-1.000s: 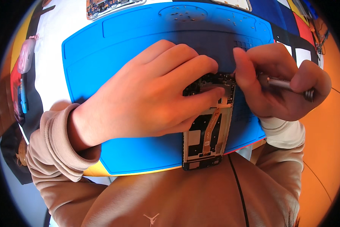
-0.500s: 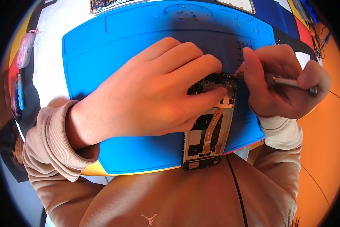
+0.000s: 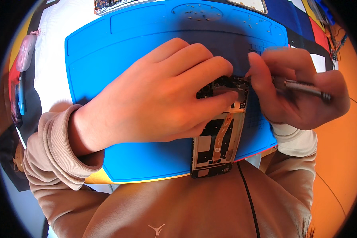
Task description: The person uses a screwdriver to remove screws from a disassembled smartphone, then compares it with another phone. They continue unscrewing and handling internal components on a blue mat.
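An opened smartphone (image 3: 223, 137), its back off, stands tilted over the near edge of the blue work mat (image 3: 146, 160). An orange ribbon cable (image 3: 222, 137) runs down its inside. My left hand (image 3: 174, 91) is closed around the phone's upper part from the left, fingers curled over its top end and covering much of the board there. My right hand (image 3: 297, 87) grips a slim metal screwdriver (image 3: 307, 88) at the phone's upper right corner. The screwdriver lies nearly level, its handle end pointing right. Fingers hide its tip.
Small screws (image 3: 198, 14) lie in an oval recess at the mat's far side, with several more pieces to the right. A board in a frame (image 3: 115, 6) and a pale phone shell (image 3: 250, 4) sit beyond. At the left are a pink clear case (image 3: 27, 53) and a blue pen (image 3: 21, 99).
My right hand's thumb has shifted slightly left and its fingers have moved along the screwdriver, freeing the handle end. My left hand and the phone have hardly moved.
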Demonstrator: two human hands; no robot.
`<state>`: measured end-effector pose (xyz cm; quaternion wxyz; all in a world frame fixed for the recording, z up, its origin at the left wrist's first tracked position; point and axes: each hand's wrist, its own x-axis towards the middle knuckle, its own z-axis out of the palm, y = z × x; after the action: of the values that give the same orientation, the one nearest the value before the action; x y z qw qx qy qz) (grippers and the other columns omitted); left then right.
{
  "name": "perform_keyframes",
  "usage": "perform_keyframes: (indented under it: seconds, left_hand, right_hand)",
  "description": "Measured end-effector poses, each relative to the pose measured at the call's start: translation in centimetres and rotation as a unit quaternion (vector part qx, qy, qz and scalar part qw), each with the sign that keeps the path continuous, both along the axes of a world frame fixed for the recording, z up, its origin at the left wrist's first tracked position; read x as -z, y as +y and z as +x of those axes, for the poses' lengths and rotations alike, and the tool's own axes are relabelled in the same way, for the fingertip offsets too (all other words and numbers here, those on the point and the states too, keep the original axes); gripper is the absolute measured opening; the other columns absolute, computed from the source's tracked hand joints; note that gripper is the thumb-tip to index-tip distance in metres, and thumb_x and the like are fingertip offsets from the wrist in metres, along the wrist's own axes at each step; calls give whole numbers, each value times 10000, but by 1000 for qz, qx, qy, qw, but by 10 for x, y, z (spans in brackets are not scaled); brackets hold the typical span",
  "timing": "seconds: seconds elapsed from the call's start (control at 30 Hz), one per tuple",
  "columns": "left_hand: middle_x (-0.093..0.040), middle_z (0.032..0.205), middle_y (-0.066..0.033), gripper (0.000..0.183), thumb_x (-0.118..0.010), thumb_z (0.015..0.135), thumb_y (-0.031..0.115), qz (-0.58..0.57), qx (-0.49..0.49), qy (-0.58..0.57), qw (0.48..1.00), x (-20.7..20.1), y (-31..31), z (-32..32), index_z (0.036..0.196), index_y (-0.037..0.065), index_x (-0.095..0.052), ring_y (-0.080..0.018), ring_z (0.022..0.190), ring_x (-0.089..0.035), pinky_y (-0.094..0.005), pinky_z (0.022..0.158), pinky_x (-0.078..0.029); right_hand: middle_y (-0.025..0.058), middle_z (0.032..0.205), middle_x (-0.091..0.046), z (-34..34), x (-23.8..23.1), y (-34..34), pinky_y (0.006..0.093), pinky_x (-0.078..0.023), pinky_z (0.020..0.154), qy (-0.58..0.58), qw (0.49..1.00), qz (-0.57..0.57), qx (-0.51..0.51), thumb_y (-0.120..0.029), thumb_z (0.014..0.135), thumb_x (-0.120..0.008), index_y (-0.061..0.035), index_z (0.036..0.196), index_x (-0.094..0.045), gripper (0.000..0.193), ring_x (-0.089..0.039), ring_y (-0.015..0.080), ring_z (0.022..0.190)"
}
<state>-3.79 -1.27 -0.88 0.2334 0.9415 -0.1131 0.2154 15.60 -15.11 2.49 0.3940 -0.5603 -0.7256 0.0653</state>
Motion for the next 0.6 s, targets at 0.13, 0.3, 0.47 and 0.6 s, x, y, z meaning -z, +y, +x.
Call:
perform_keyframes:
  seconds: [0.13, 0.3, 0.47, 0.6]
  left_hand:
    - [-616, 1197, -89, 437, -751, 648, 137, 0, 3, 0, 1000, 0, 1, 0, 1084, 162, -747, -276, 950, -580, -378, 827, -489]
    - [-611, 1202, -91, 425, -749, 674, 133, -5, 6, 23, 1000, -3, 3, 0, 1098, 167, -745, -277, 962, -565, -375, 843, -485]
    - [-597, 1234, -94, 435, -750, 684, 140, -12, 14, 57, 998, -7, 4, -1, 1118, 169, -738, -281, 966, -557, -385, 867, -471]
    - [-593, 1241, -103, 447, -752, 678, 147, -18, 22, 75, 997, -10, 6, 0, 1125, 161, -738, -289, 978, -559, -396, 881, -458]
  right_hand:
    - [351, 1002, -583, 5, 10, 3, 367, -619, 626, 12, 996, 77, -49, 210, 807, -639, -54, 1069, -258, 533, -684, 296, 759]
    - [362, 1074, -542, 13, 1, 4, 431, -617, 770, 80, 995, 30, -49, 179, 790, -599, -82, 990, -251, 478, -663, 338, 902]
    - [379, 1110, -523, 18, -5, 1, 401, -594, 727, 49, 993, -7, -103, 135, 788, -546, -80, 962, -276, 386, -643, 320, 914]
    - [392, 1129, -521, 25, 2, -6, 353, -557, 640, 71, 994, -3, -87, 130, 778, -574, -73, 898, -305, 357, -620, 277, 863]
